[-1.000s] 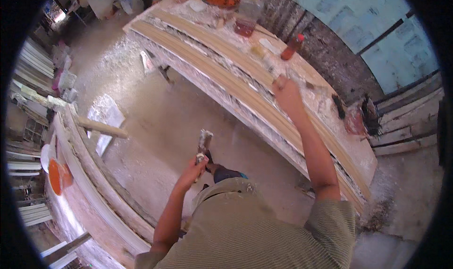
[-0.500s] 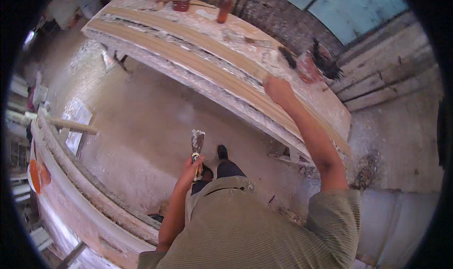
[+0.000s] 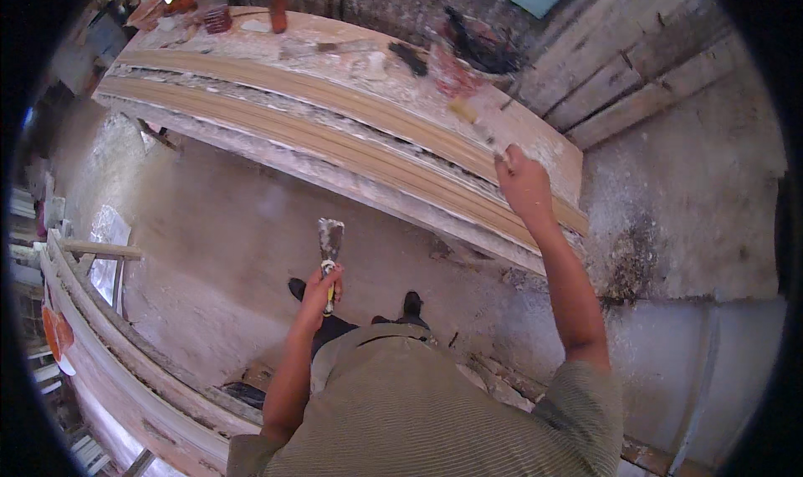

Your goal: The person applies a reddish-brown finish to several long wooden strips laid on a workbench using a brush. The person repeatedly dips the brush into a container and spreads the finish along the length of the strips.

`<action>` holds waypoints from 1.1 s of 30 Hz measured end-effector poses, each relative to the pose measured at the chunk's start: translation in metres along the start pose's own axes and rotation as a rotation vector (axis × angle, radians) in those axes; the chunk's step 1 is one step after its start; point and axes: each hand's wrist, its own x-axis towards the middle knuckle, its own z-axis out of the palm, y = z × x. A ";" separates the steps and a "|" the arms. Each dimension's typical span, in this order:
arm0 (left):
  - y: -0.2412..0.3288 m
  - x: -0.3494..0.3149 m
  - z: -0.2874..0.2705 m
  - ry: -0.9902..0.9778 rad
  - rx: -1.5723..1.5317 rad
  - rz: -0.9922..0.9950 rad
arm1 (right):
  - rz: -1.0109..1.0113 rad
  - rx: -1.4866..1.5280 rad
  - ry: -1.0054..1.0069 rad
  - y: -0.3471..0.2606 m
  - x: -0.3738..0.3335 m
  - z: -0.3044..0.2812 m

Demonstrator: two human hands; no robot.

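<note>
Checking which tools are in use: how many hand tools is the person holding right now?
2. A putty knife is in the left hand, held low over the floor. A brush is in the right hand, over the long wooden moulding on the bench. Other brushes lie farther back.

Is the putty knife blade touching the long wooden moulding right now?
Apart. In the head view, the putty knife in the left hand sits over bare floor, short of the moulding.

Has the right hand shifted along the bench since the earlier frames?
Yes. The right hand, gripping a brush, now sits close to the near end of the long tan moulding strip; earlier it was nearer the strip's middle, close to the red bottle.
</note>
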 end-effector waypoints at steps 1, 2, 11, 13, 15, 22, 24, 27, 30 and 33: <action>-0.011 0.006 0.019 0.030 -0.020 -0.002 | 0.043 0.171 0.120 0.031 -0.007 0.005; -0.024 0.014 0.040 0.042 -0.031 -0.004 | 0.017 0.085 0.059 0.073 -0.018 0.007; -0.070 -0.006 0.191 0.051 0.022 -0.004 | 0.084 0.182 0.169 0.273 -0.079 -0.087; -0.076 0.001 0.208 -0.004 0.030 -0.010 | -0.050 -0.510 -0.344 0.398 -0.121 -0.056; -0.081 0.000 0.216 0.018 0.076 -0.036 | -0.107 -0.672 -0.572 0.456 -0.146 -0.053; -0.090 0.003 0.203 0.102 -0.036 -0.044 | -0.062 -0.066 0.224 0.471 -0.135 -0.080; -0.078 0.005 0.206 0.083 -0.024 -0.044 | -0.097 -1.024 -0.687 0.538 -0.137 -0.074; -0.064 -0.013 0.184 0.164 0.028 -0.006 | 0.160 -0.477 -0.282 0.363 -0.063 -0.082; -0.060 0.000 0.149 0.159 0.037 -0.003 | 0.080 -0.109 -0.043 0.283 -0.037 -0.068; -0.048 0.018 0.109 0.144 0.021 0.004 | -0.271 -0.208 -0.262 0.274 -0.029 0.008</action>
